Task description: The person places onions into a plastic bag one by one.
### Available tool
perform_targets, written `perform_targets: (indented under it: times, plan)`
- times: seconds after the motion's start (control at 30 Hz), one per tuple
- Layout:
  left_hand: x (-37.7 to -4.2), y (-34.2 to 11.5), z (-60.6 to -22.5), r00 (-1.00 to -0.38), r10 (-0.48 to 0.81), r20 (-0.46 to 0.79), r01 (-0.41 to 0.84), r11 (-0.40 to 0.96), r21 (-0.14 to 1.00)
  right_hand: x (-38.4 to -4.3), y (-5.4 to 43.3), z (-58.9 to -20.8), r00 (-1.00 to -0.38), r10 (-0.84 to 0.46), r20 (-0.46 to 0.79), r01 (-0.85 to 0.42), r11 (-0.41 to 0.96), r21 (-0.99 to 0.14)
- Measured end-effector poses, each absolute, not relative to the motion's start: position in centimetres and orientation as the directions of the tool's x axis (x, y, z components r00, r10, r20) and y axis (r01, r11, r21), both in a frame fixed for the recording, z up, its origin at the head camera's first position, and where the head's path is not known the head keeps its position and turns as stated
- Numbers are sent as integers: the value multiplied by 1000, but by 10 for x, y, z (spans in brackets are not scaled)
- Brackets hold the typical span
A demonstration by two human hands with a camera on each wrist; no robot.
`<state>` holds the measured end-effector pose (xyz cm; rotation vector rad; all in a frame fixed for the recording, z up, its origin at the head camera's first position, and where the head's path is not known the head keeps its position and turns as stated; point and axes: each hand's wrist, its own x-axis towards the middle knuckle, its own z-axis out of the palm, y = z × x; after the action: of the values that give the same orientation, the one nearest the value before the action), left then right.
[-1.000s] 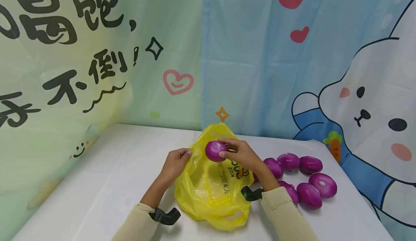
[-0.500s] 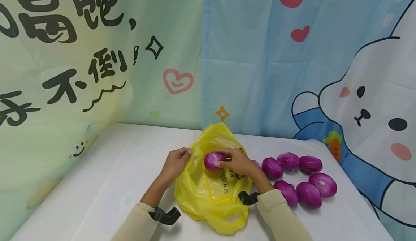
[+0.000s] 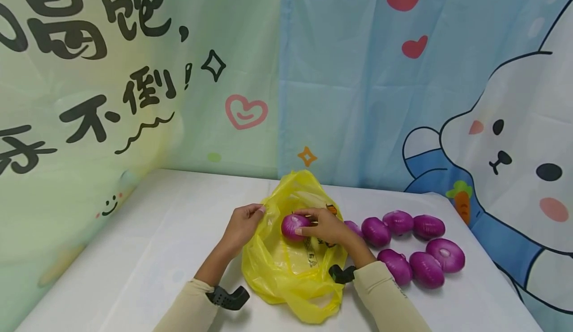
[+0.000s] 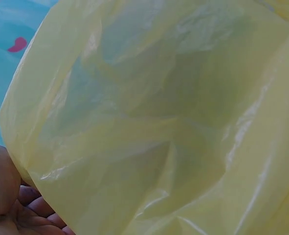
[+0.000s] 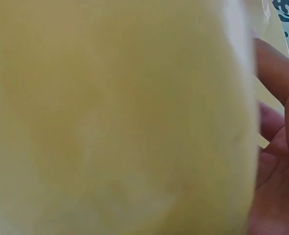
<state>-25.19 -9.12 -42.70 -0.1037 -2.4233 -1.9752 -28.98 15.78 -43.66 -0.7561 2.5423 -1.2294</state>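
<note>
A yellow plastic bag stands with its mouth held wide in the head view. My left hand pinches the bag's left rim between thumb and fingers. Inside the mouth, my right hand grips a purple onion by its right side, thumb in front and fingers behind. In the left wrist view, the bag's film fills most of the picture, with part of the left hand at the lower left. Bag film also covers much of the right wrist view and hides the onion there.
Several more purple onions lie on the white table to the right of the bag, one partly behind the right wrist. A printed cloth backdrop rises behind the table. Each wrist wears a black camera mount.
My right hand has lowered the onion from above the bag's mouth down into it, slightly leftward. The left hand keeps its pinch on the rim, nearly still.
</note>
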Motion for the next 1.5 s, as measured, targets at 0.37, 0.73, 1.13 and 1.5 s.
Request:
perform_targets:
  times: [0.37,0.73,1.13,1.5]
  plan:
    - [-252,-93,-428,-998,43,37,44,196,980,-282,162,-429,-834,-549,58,-397,522,-755]
    - [-253,-93,-427,-999,28,23,28,216,976,-267,179,-407,-835,-540,103,-403,474,-783]
    - [-254,-97,-426,-999,22,36,40,206,978,-247,216,-393,-868,-479,131,-353,409,-842]
    - [-255,-100,-423,-998,33,52,57,201,978,-227,264,-389,-903,-389,183,-349,414,-841]
